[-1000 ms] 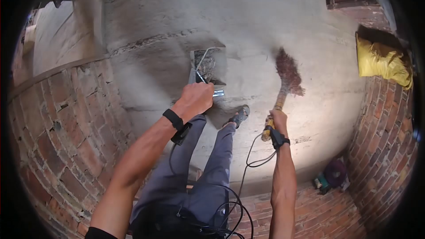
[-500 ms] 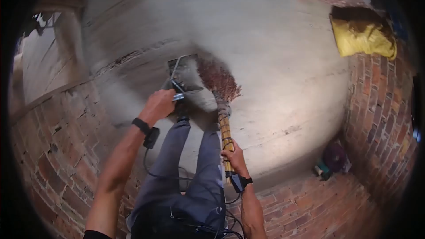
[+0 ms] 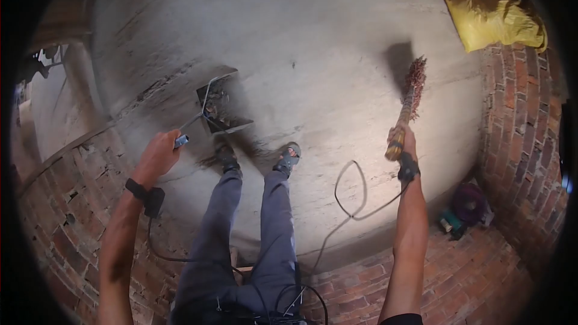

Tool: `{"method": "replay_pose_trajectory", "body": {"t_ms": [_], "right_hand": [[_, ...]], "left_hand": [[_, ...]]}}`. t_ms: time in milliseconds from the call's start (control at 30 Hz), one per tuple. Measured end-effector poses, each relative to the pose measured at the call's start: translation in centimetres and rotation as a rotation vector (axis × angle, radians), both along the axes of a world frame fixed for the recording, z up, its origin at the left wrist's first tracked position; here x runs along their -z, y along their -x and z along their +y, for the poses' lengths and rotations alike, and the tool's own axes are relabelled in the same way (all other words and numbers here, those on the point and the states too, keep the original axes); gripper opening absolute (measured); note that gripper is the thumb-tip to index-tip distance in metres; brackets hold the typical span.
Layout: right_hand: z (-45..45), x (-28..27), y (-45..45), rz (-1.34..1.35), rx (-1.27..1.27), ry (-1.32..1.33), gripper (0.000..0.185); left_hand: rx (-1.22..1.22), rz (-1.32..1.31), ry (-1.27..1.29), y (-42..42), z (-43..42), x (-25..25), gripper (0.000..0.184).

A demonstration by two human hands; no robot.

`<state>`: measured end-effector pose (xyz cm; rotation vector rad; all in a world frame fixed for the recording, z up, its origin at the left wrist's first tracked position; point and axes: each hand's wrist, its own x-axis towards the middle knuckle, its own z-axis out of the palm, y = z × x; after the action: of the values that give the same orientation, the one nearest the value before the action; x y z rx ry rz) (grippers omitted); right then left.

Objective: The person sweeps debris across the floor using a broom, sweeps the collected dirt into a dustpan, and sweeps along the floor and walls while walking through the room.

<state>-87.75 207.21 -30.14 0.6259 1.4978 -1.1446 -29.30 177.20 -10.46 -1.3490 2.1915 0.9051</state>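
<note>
Left hand (image 3: 159,155) and right hand (image 3: 404,138) are both curled into fists, each wrapped round a handle. The left grips the thin handle of a dustpan (image 3: 233,127), with a silver handle end (image 3: 182,141) showing at the right side of the fist. The pan sits at left centre, just beyond the feet, with loose debris (image 3: 221,97) inside; whether it touches the floor (image 3: 337,30) is hard to tell. The right grips a short broom (image 3: 416,87) well apart from the dustpan, its reddish-brown bristles pointing to the far side and its shadow just left of them.

Each wrist wears a black strap; a looped cable (image 3: 346,198) runs from the right one toward the near side. Gray trousers (image 3: 274,216) lead down to a left shoe (image 3: 227,157) and a right shoe (image 3: 289,155). At far right, a yellow bag (image 3: 497,21) rests above a brick wall (image 3: 521,120). Below it, near right, sits a purple thing (image 3: 471,201) beside a green one (image 3: 451,224).
</note>
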Motion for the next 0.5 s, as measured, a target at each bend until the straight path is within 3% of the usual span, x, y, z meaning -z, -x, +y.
{"method": "replay_pose_trajectory", "body": {"t_ms": [67,100,200,233,267,367,433,500], "right_hand": [[-1.3,3.1,-0.2,-0.152,0.040,0.052,0.030],[-2.0,4.4,-2.9,0.003,-0.010,0.110,0.028],[-1.3,5.7,-15.7,0.405,-0.494,0.028,0.020],[1.8,10.4,-20.7,0.597,-0.579,-0.050,0.017],[3.2,10.9,-25.1,0.569,-0.781,-0.134,0.049],[-2.5,-5.5,-32.3,0.250,-0.744,-0.069,0.067],[-1.5,-7.5,-36.7,0.142,-0.859,-0.103,0.065],[2.3,-6.8,-41.5,0.245,-0.978,-0.032,0.061]], "left_hand": [[0.001,-0.056,-0.007,0.4,0.0,-0.4,0.011],[0.001,-0.061,-0.008,0.3,0.0,-0.4,0.012],[-0.025,-0.089,-0.025,0.7,0.0,-0.5,0.013],[-0.049,-0.104,-0.042,0.9,-0.2,-0.6,0.014],[-0.054,-0.107,-0.037,1.1,-0.4,-0.8,0.014],[-0.007,-0.127,-0.038,1.2,-0.2,-0.9,0.009],[-0.022,-0.072,-0.011,0.6,-0.1,-0.2,0.007],[-0.001,-0.106,-0.034,0.5,-0.2,-0.5,0.010]]}}
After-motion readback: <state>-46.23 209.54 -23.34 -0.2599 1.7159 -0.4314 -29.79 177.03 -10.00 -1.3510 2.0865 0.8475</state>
